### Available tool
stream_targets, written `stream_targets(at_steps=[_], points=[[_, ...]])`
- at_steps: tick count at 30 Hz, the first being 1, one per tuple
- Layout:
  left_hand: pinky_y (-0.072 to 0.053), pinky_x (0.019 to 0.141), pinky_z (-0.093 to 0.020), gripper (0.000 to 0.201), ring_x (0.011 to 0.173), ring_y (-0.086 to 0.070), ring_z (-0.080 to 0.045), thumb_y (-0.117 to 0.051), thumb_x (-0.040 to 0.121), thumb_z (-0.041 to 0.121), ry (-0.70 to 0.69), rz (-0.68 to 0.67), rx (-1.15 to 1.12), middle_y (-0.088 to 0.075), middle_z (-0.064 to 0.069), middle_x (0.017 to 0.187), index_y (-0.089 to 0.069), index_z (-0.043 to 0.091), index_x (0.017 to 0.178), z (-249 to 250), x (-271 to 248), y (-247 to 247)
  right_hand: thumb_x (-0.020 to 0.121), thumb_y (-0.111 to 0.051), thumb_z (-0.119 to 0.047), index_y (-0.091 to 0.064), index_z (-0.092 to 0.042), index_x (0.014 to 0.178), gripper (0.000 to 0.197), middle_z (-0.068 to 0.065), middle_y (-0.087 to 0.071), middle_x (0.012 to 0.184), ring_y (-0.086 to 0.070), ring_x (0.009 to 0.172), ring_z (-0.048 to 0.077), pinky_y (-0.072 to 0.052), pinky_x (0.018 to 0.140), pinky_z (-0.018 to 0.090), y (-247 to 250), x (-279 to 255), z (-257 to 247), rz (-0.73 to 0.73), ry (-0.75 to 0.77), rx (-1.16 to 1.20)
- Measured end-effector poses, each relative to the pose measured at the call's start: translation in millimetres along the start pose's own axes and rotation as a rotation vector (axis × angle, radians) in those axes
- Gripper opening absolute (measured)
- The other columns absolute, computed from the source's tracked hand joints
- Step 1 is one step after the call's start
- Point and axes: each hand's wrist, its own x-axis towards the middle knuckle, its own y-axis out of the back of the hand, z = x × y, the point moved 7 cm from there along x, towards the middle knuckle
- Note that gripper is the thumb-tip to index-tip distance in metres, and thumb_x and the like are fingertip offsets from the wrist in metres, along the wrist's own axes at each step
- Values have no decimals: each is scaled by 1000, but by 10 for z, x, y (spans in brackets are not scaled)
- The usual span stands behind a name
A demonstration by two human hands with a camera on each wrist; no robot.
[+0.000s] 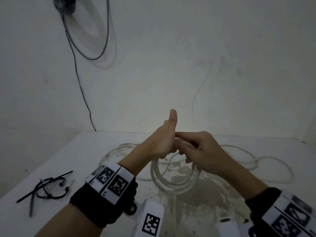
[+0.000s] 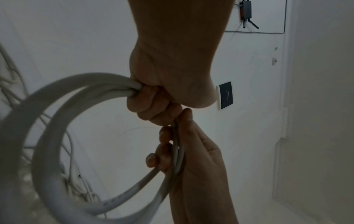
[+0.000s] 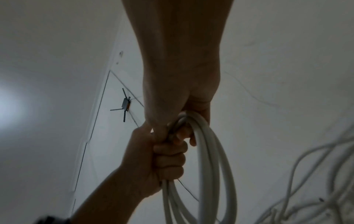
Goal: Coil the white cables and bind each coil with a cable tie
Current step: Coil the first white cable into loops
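A coil of white cable (image 1: 154,173) hangs from both hands above the white table (image 1: 51,161). My left hand (image 1: 162,146) grips the top of the coil in a fist, thumb pointing up; the left wrist view shows its fingers (image 2: 151,104) wrapped round the coil (image 2: 47,133). My right hand (image 1: 198,147) sits right beside it, touching it, fingers (image 3: 184,133) curled round strands of the same coil (image 3: 210,166). The rest of the white cable (image 1: 106,156) trails loose over the table behind the hands. Several black cable ties (image 1: 46,187) lie in a heap at the table's left.
A grey cable loop (image 1: 104,48) and a thin black wire (image 1: 80,86) hang on the wall at back left. The table meets the wall just behind the hands. A stained patch (image 1: 196,202) marks the table under the coil.
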Motion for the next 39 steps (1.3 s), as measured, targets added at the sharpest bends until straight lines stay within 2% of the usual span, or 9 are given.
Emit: stream_targets(at_steps=[4, 7, 12, 16, 20, 25, 31, 35, 39], points=[[-28, 37, -18, 100, 30, -32, -5, 3, 82, 71, 20, -20, 57, -38, 8, 35, -14, -6, 144, -67, 34, 14, 87, -61, -8, -75, -20, 82, 19, -7, -67, 60, -54, 52, 4, -43, 54, 16, -11, -6, -19, 60, 30, 94], [-40, 46, -24, 82, 41, -43, -12, -6, 89, 64, -58, -10, 12, -53, -5, 58, -11, 5, 145, -46, 52, 98, 88, -61, -7, -75, -9, 80, 16, -7, -58, 52, -48, 49, 7, -40, 54, 19, 47, 5, 40, 114, 14, 143], [-51, 76, -39, 67, 69, -63, -22, -8, 94, 56, -101, 109, -53, -61, -9, 67, -53, 12, 116, -166, 7, 201, 88, -61, -5, -72, -22, 75, 24, -3, -54, 49, -47, 48, 12, -44, 52, 22, 327, 6, 115, 419, -3, 244], [-49, 46, -26, 74, 43, -53, -17, -10, 90, 63, 11, 239, -448, -47, -3, 47, -56, 6, 79, -367, 0, 108, 87, -61, -5, -70, -19, 72, 22, -4, -54, 48, -48, 47, 10, -45, 51, 21, 291, -2, 178, 551, -41, 290], [-19, 37, -18, 64, 32, -20, -10, -15, 90, 64, -2, 390, -459, -24, 5, 40, -31, 17, 51, -408, -9, 206, 90, -57, -5, -69, -3, 72, 23, 5, -53, 57, -40, 43, 13, -39, 46, 27, 124, 3, 346, 335, -204, 513], [-31, 46, -27, 66, 40, -32, -14, -12, 79, 72, -44, 519, -75, -34, 2, 45, -33, 15, 53, -384, -35, 292, 94, -49, -3, -74, -17, 90, 29, 6, -46, 59, -31, 43, 12, -37, 43, 26, -21, -29, 291, 129, -255, 573], [-27, 45, -27, 71, 36, -29, -11, -14, 82, 72, -46, 624, -253, -33, 8, 36, -38, 15, 47, -390, -73, 323, 95, -50, -11, -69, -18, 88, 21, -10, -41, 46, -31, 38, 8, -32, 40, 21, -28, 14, 283, 208, -235, 419], [-33, 49, -24, 78, 42, -36, -8, -24, 73, 74, -182, 625, -124, -42, 4, 44, -52, 4, 57, -294, -99, 257, 94, -53, -15, -69, -21, 77, 24, 3, -35, 48, -31, 37, 11, -33, 38, 20, -10, 8, 256, 241, -187, 292], [-29, 44, -14, 52, 38, -36, -4, -57, 88, 41, -278, 660, -77, -40, 10, 36, -59, 0, 58, -290, -94, 289, 93, -55, -15, -70, -21, 73, 26, -3, -36, 44, -30, 38, 12, -33, 41, 23, -26, -13, 334, 187, -239, 312]])
